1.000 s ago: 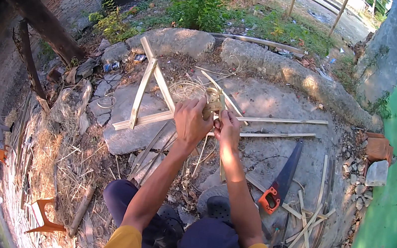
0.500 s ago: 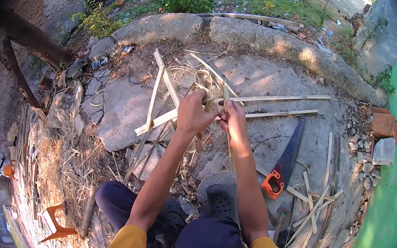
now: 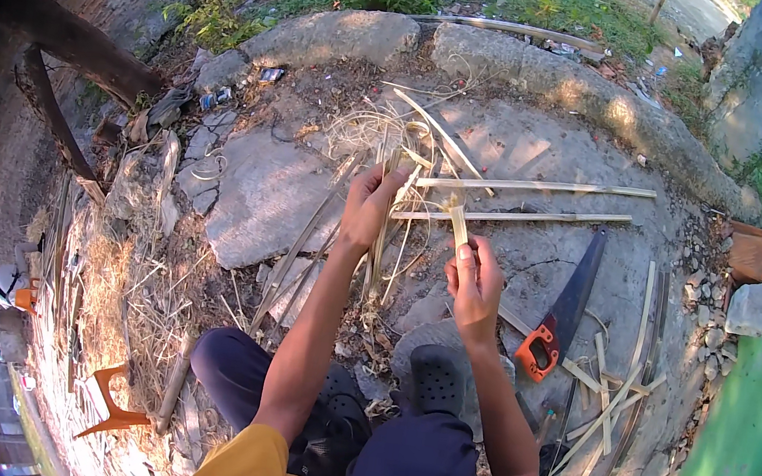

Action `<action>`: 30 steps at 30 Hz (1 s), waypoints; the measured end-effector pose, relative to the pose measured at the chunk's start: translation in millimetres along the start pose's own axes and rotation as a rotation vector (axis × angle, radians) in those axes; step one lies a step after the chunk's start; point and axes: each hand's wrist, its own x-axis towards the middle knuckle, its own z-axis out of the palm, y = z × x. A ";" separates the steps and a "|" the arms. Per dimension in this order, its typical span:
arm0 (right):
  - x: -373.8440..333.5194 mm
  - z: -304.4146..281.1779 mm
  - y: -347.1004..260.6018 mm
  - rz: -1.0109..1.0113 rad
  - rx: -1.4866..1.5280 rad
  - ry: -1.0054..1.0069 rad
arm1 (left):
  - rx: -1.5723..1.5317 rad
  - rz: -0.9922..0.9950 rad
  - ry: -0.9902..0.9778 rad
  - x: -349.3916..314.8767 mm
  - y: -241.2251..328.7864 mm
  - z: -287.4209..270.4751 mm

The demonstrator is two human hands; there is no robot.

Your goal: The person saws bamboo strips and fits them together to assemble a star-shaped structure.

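Note:
My left hand point(image 3: 372, 206) is closed around pale bamboo strips point(image 3: 378, 257), which hang upright below and beside the fingers. Blur and overlap hide how these strips are joined. To its right, my right hand point(image 3: 476, 279) grips a pale bamboo piece point(image 3: 459, 224), thumb laid along it and its upper end pointing away from me. The two hands are apart. Just beyond them, two long bamboo slats point(image 3: 542, 188) reach to the right over the concrete, and a tangle of thin shavings point(image 3: 366, 130) lies past my left hand.
An orange-handled hand saw point(image 3: 560, 310) lies right of my right hand. Several loose bamboo strips point(image 3: 611, 394) cross each other near it. Curved concrete blocks point(image 3: 566, 75) edge the far side. Straw, an orange stool point(image 3: 113, 405) and a seated person point(image 3: 13, 279) are at left.
My hands have moved apart, the right one down and to the right with its bamboo piece. The spread bamboo frame at my left hand has turned and now looks narrow and upright.

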 end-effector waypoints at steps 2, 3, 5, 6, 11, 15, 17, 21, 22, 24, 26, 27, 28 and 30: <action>-11.9 -1.9 -1.6 -0.044 -0.069 -0.026 | -0.038 -0.003 0.048 10.6 -10.8 -11.5; -18.5 -1.7 -1.8 -0.085 -0.135 -0.049 | -0.078 -0.003 0.074 16.8 -17.2 -20.9; -33.5 -5.1 -3.4 -0.103 -0.153 -0.067 | -0.166 -0.013 0.118 19.0 -13.3 -25.3; -40.7 -7.2 -6.3 -0.121 -0.174 -0.081 | -0.164 -0.014 0.121 22.5 -16.8 -30.2; -75.4 -25.4 -12.1 -0.138 -0.293 -0.086 | -0.254 0.063 0.224 42.8 -23.0 -61.8; -105.9 -49.5 -10.3 -0.114 -0.340 -0.139 | -0.365 0.067 0.331 57.9 -21.4 -116.7; -120.5 -75.4 -4.8 -0.065 -0.331 -0.114 | -0.453 0.061 0.362 60.8 -19.3 -136.2; -123.0 -126.3 11.4 0.130 -0.083 0.174 | -0.420 0.135 0.304 52.3 -7.4 -157.0; -119.3 -136.4 15.3 0.163 0.026 0.304 | -0.471 0.193 0.216 50.2 -7.2 -157.9; -103.1 -153.6 27.4 0.136 -0.048 0.371 | -0.494 0.217 0.141 40.2 1.9 -150.1; -80.9 -169.8 41.9 0.110 -0.123 0.442 | -0.664 0.279 -0.095 32.1 9.2 -150.5; -67.2 -177.3 50.0 0.057 -0.288 0.475 | -0.685 0.264 -0.107 28.9 9.6 -151.2; -54.0 -186.4 59.5 0.004 -0.454 0.503 | -0.688 0.256 -0.109 26.9 8.1 -146.8; -28.6 -221.1 72.2 0.002 -0.688 0.506 | -0.813 0.267 -0.260 23.7 7.3 -128.5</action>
